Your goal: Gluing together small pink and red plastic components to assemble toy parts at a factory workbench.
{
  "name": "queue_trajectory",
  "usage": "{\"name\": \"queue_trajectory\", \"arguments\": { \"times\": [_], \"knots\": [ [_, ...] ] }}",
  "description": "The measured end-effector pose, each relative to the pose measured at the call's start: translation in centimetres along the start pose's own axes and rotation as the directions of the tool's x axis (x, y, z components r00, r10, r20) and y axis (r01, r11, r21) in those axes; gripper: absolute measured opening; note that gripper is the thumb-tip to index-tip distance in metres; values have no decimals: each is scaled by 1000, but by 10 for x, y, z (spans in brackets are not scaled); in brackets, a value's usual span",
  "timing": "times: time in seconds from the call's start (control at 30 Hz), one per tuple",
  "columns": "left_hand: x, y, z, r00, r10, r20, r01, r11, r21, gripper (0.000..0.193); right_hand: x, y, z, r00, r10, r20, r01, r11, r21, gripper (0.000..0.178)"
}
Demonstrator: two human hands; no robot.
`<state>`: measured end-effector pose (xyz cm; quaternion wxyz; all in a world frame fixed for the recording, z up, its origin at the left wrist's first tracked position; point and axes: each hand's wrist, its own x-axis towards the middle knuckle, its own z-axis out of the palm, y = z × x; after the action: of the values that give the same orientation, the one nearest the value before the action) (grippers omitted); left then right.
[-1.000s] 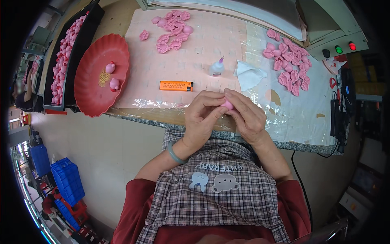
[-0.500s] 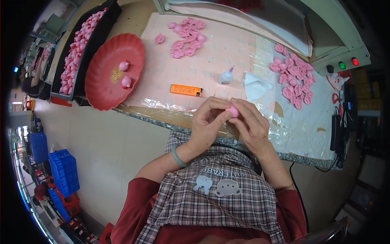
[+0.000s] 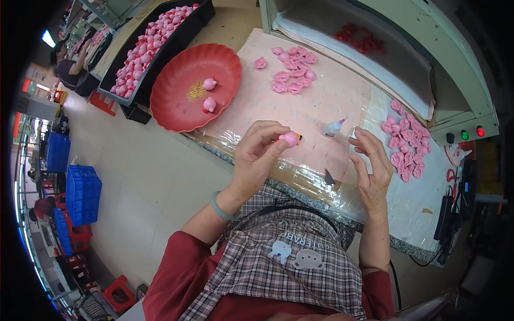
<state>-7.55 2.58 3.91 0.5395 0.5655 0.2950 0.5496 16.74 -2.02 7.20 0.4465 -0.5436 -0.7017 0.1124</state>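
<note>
Between the thumb and fingers of my left hand [image 3: 252, 156] is a small round pink figure [image 3: 289, 139], showing a bit of red at its side. Behind it an orange lighter [image 3: 299, 140] lies on the mat, mostly hidden. My right hand [image 3: 373, 170] is raised over the front of the table, fingers apart, holding nothing. Just left of its fingertips stands a small squeeze bottle [image 3: 332, 129] with a pink-purple tip. To the left, a red scalloped dish [image 3: 170, 101] holds two pink round figures [image 3: 209, 94] with red parts.
A black bin [image 3: 184, 33] full of pink-and-red figures stands beyond the dish. Pink moulded pieces lie in groups at the back [image 3: 292, 67] and right [image 3: 409, 139]. A grey-green machine [image 3: 455, 69] with lit buttons borders the right side. Blue crates [image 3: 83, 195] stand on the floor.
My right hand has let go of the pink figure and moved right, opening. My left hand keeps the figure, now left of the bottle. The view has shifted left.
</note>
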Motion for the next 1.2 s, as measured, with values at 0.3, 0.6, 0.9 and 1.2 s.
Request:
{"name": "queue_trajectory", "arguments": {
  "times": [0.3, 0.6, 0.9, 1.2],
  "knots": [
    [9, 15, -15, 977, 204, 62, -211, 879, 427, 32, 5, 7, -3, 999, 31, 12, -31, 999, -44, 32],
    [54, 37, -97, 888, 451, 89, -241, 293, 925, 27, 16, 32, -39, 983, 181, -17, -182, 981, -61, 27],
    [75, 29, -105, 968, 237, 85, -99, 47, 994, 26, 23, 65, -64, 946, 322, -25, -318, 942, 111, 24],
    [121, -35, -18, 882, 277, 381, -453, 280, 846, 20, 86, 91, -61, 879, 470, 84, -478, 869, 130, 25]
  ]
}}
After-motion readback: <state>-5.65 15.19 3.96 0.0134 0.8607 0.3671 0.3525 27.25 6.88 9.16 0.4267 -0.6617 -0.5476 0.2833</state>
